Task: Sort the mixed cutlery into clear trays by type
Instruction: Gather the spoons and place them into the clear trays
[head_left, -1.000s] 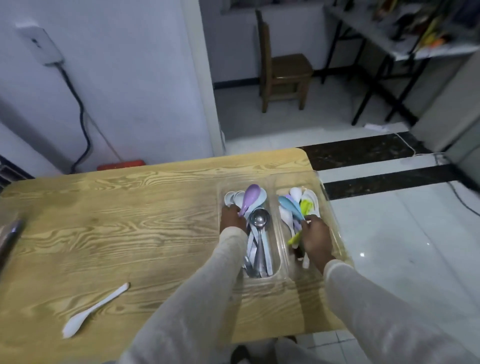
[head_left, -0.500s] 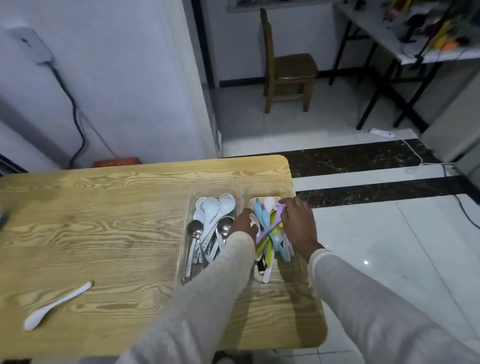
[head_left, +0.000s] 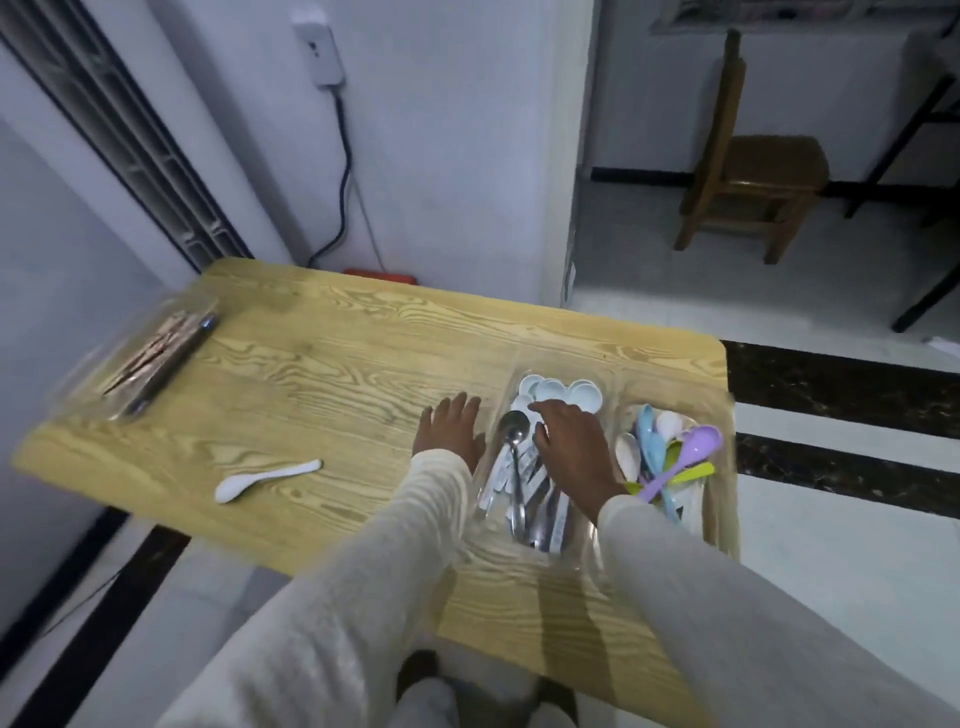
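Two clear trays sit side by side at the right end of the wooden table (head_left: 322, 364). The nearer-left tray (head_left: 558, 548) holds white and metal spoons, among them a steel spoon (head_left: 514, 447). The right tray (head_left: 719, 525) holds coloured plastic spoons, with a purple spoon (head_left: 693, 454) on top. My right hand (head_left: 574, 449) hovers over the white and metal spoons with loosely bent fingers and holds nothing that I can see. My left hand (head_left: 451, 431) rests flat on the table just left of that tray. A lone white spoon (head_left: 265, 480) lies on the table further left.
A third clear tray (head_left: 93, 358) with dark chopsticks stands at the table's far left corner. A wall with a cable rises behind the table. A wooden chair (head_left: 753, 171) stands on the tiled floor at the back right. The table's right edge runs just beyond the trays.
My right hand has moved from the coloured-spoon tray to over the white and metal spoons. My left hand has left the trays and now lies on the table. The view has swung left.
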